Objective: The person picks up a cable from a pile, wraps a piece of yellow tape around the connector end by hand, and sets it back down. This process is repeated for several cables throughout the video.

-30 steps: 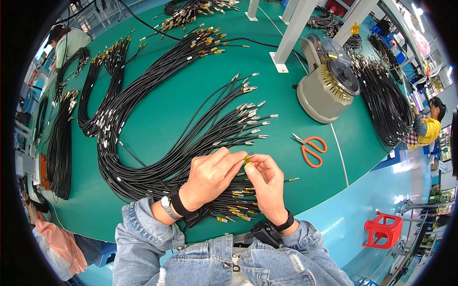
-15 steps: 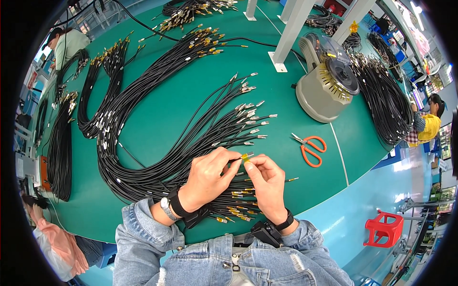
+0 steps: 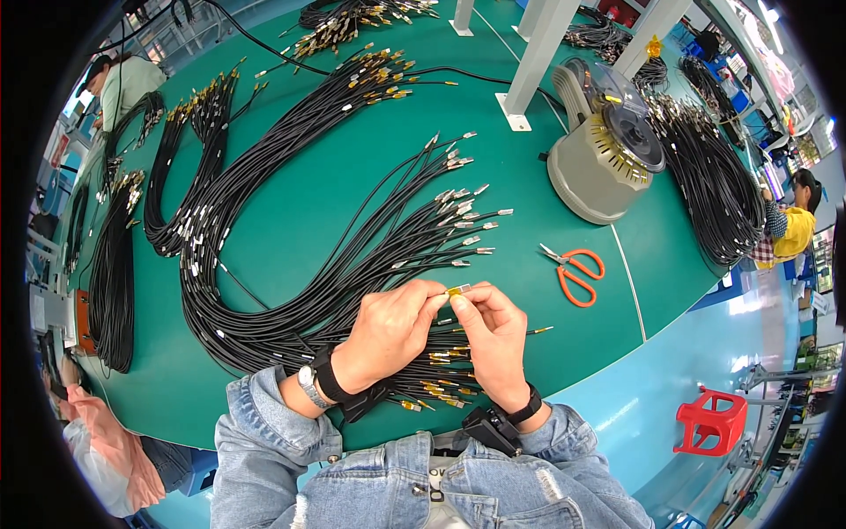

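Note:
Over the near part of the green table, my left hand [image 3: 388, 331] pinches a black cable close to its end. A band of yellow tape [image 3: 455, 290] shows on that cable end between my two hands. My right hand [image 3: 495, 339] is closed on the end, thumb and forefinger pressed at the tape; its fingertips hide most of the tip. Under my wrists lie several black cables with yellow-taped ends [image 3: 448, 389]. Just beyond my hands, a fan of cables with bare silver connectors [image 3: 458, 231] spreads over the table.
Orange-handled scissors [image 3: 577, 275] lie right of my hands. Behind them stand a round beige tape dispenser [image 3: 599, 167] and a grey metal post [image 3: 536, 70]. More black cable bundles [image 3: 110, 282] lie left and right [image 3: 709, 194]. A red stool [image 3: 710, 421] stands on the floor; other people sit around.
My right fingertips have come up over the silver tip at the taped cable end, which shows less now. My left hand has shifted slightly right. At far left, a person in pink has moved a little.

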Tool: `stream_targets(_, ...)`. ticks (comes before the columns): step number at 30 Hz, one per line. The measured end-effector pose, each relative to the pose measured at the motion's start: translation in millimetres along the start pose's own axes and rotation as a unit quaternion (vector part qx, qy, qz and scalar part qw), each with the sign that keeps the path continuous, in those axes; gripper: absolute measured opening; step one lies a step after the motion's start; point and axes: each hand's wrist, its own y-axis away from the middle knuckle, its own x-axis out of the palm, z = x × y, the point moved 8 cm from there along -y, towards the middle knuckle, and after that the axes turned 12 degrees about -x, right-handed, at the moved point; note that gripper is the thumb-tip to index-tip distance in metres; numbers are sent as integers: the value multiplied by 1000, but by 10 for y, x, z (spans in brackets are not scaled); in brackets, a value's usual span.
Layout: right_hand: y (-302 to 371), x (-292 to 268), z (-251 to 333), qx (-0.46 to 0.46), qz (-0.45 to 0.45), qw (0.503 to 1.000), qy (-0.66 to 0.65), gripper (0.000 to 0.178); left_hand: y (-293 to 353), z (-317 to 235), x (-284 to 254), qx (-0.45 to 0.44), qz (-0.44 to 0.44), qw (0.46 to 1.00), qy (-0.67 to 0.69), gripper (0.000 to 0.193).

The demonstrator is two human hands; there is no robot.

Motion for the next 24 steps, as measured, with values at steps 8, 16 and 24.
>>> stream_targets(8,13,-15,-4,-5,-3,1000,0,5,-16,104,68,-58,55,995,54,5)
stream_targets(16,6,-37,9,-28,-1,999,28,6,-50,189,128,-129,141,973,128,8)
stream_targets(24,-37,-17,40,-61,24,997,44,10,-31,230,188,-175,203,941,207,15)
